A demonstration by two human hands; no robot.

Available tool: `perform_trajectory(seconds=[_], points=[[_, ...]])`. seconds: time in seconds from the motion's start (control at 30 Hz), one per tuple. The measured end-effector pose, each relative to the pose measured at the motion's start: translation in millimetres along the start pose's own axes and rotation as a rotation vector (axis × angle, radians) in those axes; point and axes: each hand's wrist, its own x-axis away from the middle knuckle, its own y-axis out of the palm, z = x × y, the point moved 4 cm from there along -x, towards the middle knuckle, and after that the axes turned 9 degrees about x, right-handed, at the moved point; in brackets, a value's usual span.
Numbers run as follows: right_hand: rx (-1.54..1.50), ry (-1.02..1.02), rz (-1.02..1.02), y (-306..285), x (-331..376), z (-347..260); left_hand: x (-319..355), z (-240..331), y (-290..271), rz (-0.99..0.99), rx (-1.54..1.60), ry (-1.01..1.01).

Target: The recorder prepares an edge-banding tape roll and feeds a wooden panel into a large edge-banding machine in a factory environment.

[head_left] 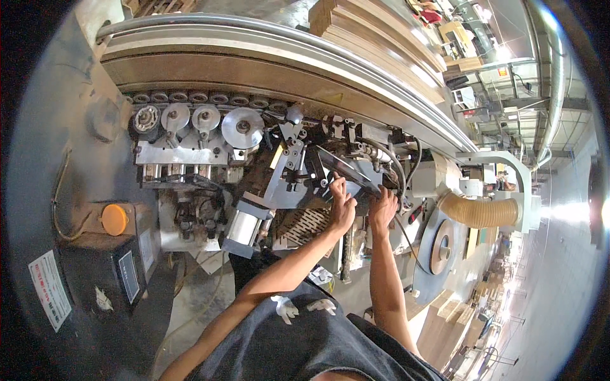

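Note:
Both my arms reach up into the open works of a large grey woodworking machine. My left hand rests with fingers spread against a dark metal plate in the mechanism. Just to its right, my right hand curls its fingers around the plate's lower end among black cables. A silver air cylinder sits left of my left forearm. A row of metal rollers and discs runs along the machine above.
An orange knob sits on a dark box at the left. A tan ribbed dust hose runs to the right. Stacked wood panels lie on top of the machine. The workshop floor with timber pieces stretches to the right.

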Motion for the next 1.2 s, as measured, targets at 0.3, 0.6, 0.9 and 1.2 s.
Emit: perform_trajectory(seconds=[0.3, 0.6, 0.9, 1.2], points=[[-0.021, -0.05, -0.022, 8.4, 2.2, 4.7, -11.0, -1.4, 4.6, 0.01, 0.08, -0.085], [-0.055, -0.022, 0.011, -9.6, 4.5, 11.0, -14.0, -0.3, 1.7, -0.037, 0.043, -0.117], [0.0, -0.105, -0.016, 6.1, 4.6, 7.6, -12.1, 9.7, 7.8, -0.036, -0.057, -0.118], [-0.084, -0.144, 0.054, 6.3, 10.2, -16.8, -13.3, 14.5, 17.1, 0.032, -0.115, 0.005]])
